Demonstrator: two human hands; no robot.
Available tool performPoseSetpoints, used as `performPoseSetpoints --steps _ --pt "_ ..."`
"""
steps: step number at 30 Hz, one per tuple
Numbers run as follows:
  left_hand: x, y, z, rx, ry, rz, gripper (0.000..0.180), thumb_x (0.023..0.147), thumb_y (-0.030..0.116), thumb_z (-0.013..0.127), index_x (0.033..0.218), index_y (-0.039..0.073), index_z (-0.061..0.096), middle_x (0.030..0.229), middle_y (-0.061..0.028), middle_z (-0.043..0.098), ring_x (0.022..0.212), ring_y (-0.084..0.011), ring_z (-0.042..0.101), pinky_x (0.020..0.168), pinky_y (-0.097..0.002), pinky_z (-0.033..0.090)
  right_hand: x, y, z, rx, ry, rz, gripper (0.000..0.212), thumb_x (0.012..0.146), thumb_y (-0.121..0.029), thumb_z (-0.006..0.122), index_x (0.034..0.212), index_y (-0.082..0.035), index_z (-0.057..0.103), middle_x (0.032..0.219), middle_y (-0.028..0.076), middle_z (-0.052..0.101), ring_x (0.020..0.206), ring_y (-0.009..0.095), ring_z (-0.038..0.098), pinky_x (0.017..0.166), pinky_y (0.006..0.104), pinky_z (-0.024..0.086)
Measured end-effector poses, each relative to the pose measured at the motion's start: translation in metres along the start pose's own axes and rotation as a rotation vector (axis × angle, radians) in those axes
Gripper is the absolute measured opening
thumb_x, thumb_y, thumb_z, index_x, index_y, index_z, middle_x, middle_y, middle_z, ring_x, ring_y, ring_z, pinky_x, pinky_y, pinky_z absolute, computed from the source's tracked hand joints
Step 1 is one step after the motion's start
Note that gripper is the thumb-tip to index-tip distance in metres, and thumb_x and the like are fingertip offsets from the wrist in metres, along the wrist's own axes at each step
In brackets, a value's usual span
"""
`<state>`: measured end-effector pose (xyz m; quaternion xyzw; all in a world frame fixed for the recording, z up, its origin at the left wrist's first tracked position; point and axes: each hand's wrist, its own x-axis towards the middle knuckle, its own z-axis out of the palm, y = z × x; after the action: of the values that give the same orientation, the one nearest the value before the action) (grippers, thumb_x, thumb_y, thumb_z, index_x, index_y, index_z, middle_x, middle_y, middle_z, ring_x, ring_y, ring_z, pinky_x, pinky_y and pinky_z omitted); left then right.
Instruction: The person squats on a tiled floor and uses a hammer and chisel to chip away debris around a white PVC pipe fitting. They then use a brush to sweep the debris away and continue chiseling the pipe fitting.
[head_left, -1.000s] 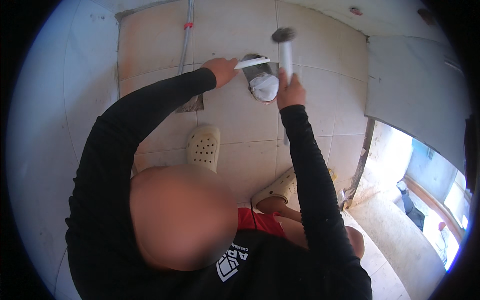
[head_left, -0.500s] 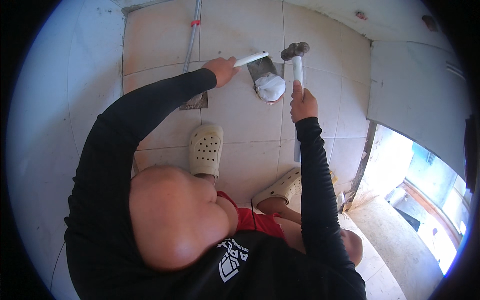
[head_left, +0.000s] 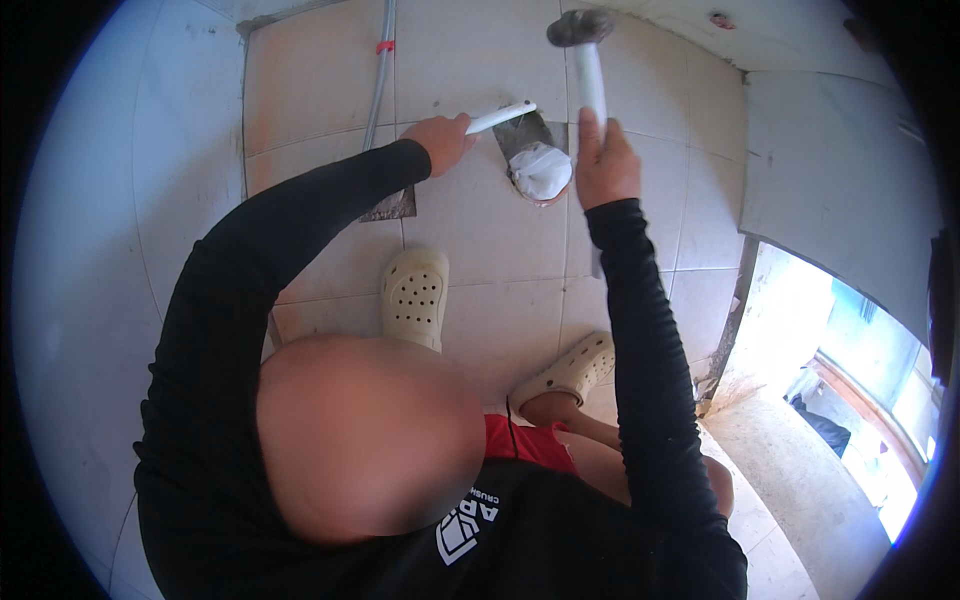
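Note:
My left hand [head_left: 440, 143] is closed on a slim white bar-like tool [head_left: 503, 116] with a dark hole at its far end; what kind of tool it is does not show. Its tip lies over the upper edge of a dark cut-out [head_left: 521, 134] in the tiles. White plastic [head_left: 542, 172] fills a round opening at the cut-out's near end. To the right, my right hand [head_left: 608, 165] grips a hammer [head_left: 592, 85] by its whitish handle. The dark metal head points away from me, beyond the cut-out and apart from the white tool.
A grey conduit [head_left: 382, 85] with a red band runs along the far left tiles. Another dark cut-out [head_left: 393, 206] shows under my left forearm. My cream clogs [head_left: 415, 300] stand on the tiled floor. A grey panel [head_left: 835, 180] and a bright opening [head_left: 860, 370] are at right.
My right hand has moved the hammer away from me, so its head is farther off. My left hand and the white tool have hardly moved.

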<state>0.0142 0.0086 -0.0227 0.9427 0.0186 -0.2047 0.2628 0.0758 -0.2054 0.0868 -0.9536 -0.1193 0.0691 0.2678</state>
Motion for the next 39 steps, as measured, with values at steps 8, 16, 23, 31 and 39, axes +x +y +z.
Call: performPoseSetpoints --steps 8,16,23,31,39 --pt "-0.002 0.001 0.002 -0.020 -0.001 -0.002 0.036 0.097 0.035 0.042 0.105 0.001 0.047 0.076 -0.0227 0.062 0.073 -0.0412 0.061 0.069 -0.0510 0.047 0.012 0.020 0.020 -0.129 -0.278 0.142 0.061 0.092 -0.054 0.041 0.092 0.005 0.059 0.082 0.031 0.061 0.084 0.047 0.060 0.075 0.0503 0.047" --pt "0.001 -0.002 0.001 -0.032 0.008 0.017 0.035 0.097 0.037 0.041 0.100 0.003 0.047 0.072 -0.0213 0.062 0.069 -0.0421 0.061 0.064 -0.0518 0.047 0.007 -0.001 0.018 -0.060 -0.132 0.157 0.056 0.093 -0.051 0.042 0.087 0.003 0.058 0.082 0.030 0.062 0.081 0.046 0.061 0.072 0.0504 0.049" --pt "0.010 0.003 -0.001 -0.062 -0.051 -0.046 0.036 0.097 0.038 0.041 0.101 0.003 0.049 0.078 -0.0234 0.062 0.075 -0.0417 0.061 0.070 -0.0513 0.047 0.016 0.021 0.022 -0.095 -0.318 0.135 0.062 0.092 -0.055 0.039 0.086 0.003 0.059 0.084 0.028 0.062 0.086 0.046 0.060 0.076 0.0499 0.047" --pt "0.007 0.007 -0.012 -0.009 -0.006 -0.020 0.036 0.097 0.037 0.041 0.104 0.002 0.049 0.076 -0.0209 0.063 0.073 -0.0397 0.062 0.068 -0.0501 0.048 -0.010 0.018 -0.006 0.042 -0.208 0.179 0.065 0.093 -0.058 0.037 0.085 0.003 0.059 0.082 0.028 0.062 0.083 0.046 0.059 0.073 0.0493 0.046" --pt "0.004 0.018 -0.006 0.038 -0.003 0.011 0.035 0.097 0.036 0.042 0.104 0.002 0.049 0.075 -0.0209 0.063 0.070 -0.0389 0.062 0.064 -0.0499 0.049 -0.020 0.038 -0.001 0.104 -0.228 0.302 0.065 0.092 -0.059 0.038 0.081 0.002 0.058 0.077 0.026 0.061 0.078 0.044 0.060 0.069 0.0486 0.046"
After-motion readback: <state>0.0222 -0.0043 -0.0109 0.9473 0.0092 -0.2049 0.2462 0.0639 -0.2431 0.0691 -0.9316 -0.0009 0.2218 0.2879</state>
